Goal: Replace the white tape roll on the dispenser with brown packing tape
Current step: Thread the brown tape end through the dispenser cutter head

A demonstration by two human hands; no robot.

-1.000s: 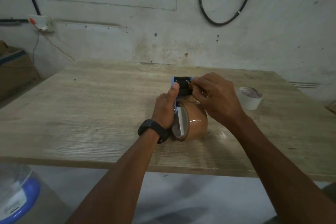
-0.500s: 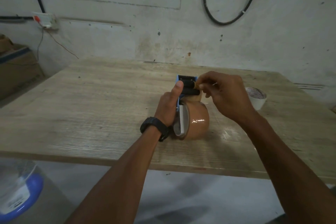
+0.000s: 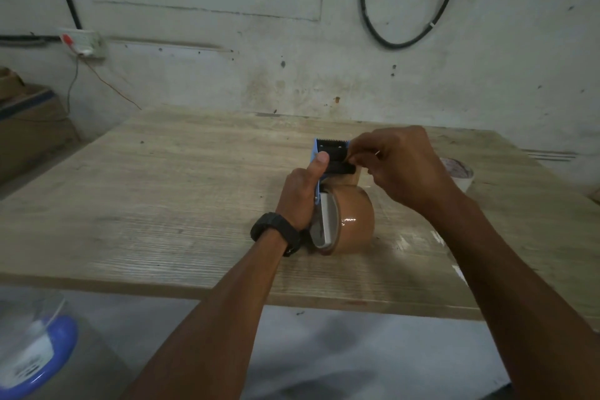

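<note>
1. Brown packing tape (image 3: pixel 352 221) sits mounted on the blue dispenser (image 3: pixel 316 169), near the middle of the wooden desk (image 3: pixel 162 204), the roll's lower edge at the desk surface.
2. The left hand (image 3: pixel 300 198) wraps the dispenser from the left side, fingers closed around its frame, thumb pressed upward along the blue edge just below the toothed cutter (image 3: pixel 331 142).
3. The right hand (image 3: pixel 402 169) reaches in from the right; its fingers (image 3: pixel 357 156) are pinched closed at the black part under the cutter, where a strip of brown tape rises from the roll. Whether they grip the tape end or the black part cannot be told.
4. A black wristwatch (image 3: pixel 276 232) sits on the left wrist.
5. The white tape roll (image 3: pixel 462 174) lies flat on the desk to the right, partly hidden behind the right hand, apart from the dispenser.
6. A looped black cable (image 3: pixel 399 42) hangs on the far wall.
</note>
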